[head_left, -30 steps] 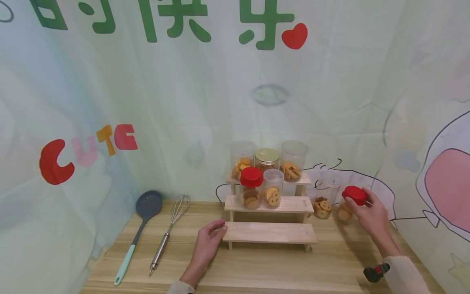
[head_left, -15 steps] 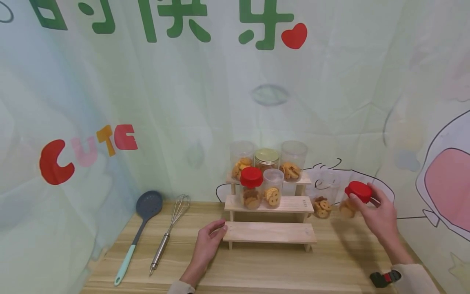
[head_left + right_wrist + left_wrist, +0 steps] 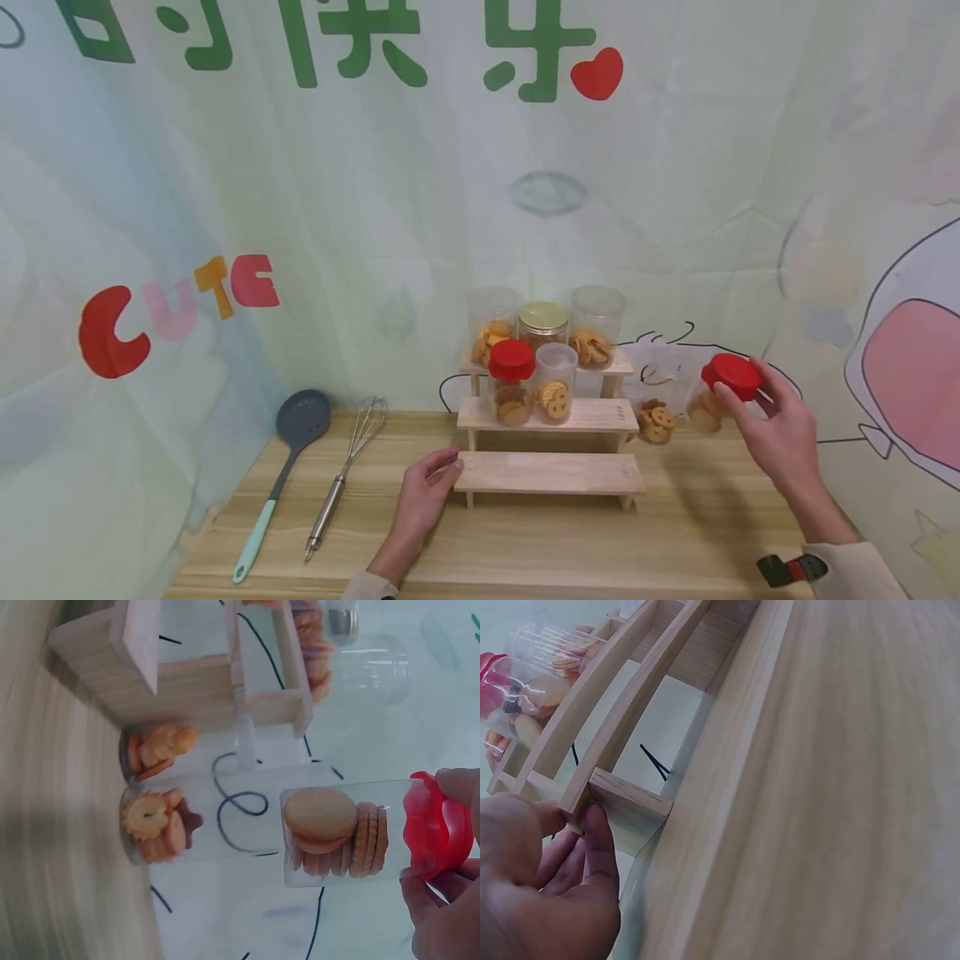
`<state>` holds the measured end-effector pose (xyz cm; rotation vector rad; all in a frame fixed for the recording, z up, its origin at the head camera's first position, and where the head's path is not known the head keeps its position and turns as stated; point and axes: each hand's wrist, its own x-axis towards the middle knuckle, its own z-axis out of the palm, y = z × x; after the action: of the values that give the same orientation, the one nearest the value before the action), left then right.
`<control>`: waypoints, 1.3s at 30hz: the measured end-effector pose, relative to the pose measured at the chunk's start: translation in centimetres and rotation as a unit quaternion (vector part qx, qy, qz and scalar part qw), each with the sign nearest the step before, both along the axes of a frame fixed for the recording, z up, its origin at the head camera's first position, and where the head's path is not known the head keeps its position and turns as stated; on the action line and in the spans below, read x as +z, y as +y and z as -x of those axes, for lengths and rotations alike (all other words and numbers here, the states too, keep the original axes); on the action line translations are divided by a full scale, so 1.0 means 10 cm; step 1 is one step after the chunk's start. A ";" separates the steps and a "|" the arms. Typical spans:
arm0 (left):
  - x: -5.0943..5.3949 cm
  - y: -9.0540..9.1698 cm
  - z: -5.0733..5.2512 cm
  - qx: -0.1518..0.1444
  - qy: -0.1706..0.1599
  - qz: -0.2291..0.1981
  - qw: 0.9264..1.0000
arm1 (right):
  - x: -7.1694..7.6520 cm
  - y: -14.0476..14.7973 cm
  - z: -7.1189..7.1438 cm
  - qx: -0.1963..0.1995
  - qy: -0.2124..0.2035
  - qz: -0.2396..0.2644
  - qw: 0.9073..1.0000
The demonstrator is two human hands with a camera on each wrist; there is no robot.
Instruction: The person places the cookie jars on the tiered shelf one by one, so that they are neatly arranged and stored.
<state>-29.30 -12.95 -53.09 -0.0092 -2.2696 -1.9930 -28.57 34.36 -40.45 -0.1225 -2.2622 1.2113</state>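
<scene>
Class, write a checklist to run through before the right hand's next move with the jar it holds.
1. Right hand has a grip: ok, on the red lid.
2. Held jar off the table: ok.
3. Lid screwed tight: cannot tell; it is on, but tightness does not show.
4. Left hand on the stand: ok, pinching the bottom step's left end.
5. Middle step's front jars upright: ok, both.
6. Held jar over the stand: not ok; it hangs to the right.

I see room over the rack's [image 3: 547,427] bottom step [image 3: 549,473] and above its middle step's [image 3: 603,414] right end; two jars [image 3: 512,402] block further left, table [image 3: 555,550] jars [image 3: 656,422] crowd the rack's right edge.
</scene>
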 end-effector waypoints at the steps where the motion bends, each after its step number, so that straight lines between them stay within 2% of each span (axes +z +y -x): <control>1: 0.00 0.00 0.00 0.000 0.000 -0.001 1.000 | 0.03 -0.02 -0.01 0.002 0.005 -0.001 1.000; 10: 0.00 -0.01 -0.01 -0.002 0.002 0.001 1.000 | 0.20 -0.30 -0.06 0.051 0.057 -0.034 0.996; 16: -0.02 -0.02 0.00 -0.005 0.004 -0.003 1.000 | 0.21 -0.50 -0.02 0.099 0.048 -0.029 0.994; 25: -0.03 -0.03 0.01 -0.008 0.008 -0.005 1.000 | 0.15 -0.80 0.12 0.133 0.101 -0.020 0.986; 31: -0.03 -0.03 0.00 -0.010 0.006 -0.002 1.000 | 0.06 -0.94 0.22 0.164 0.095 -0.002 0.982; 39: -0.04 -0.04 0.02 -0.014 0.007 -0.003 1.000 | -0.01 -1.07 0.32 0.170 0.066 0.002 0.983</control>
<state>-29.46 -13.34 -53.50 -0.0540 -2.2668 -2.0067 -31.73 23.66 -40.59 0.3460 -2.2232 1.3487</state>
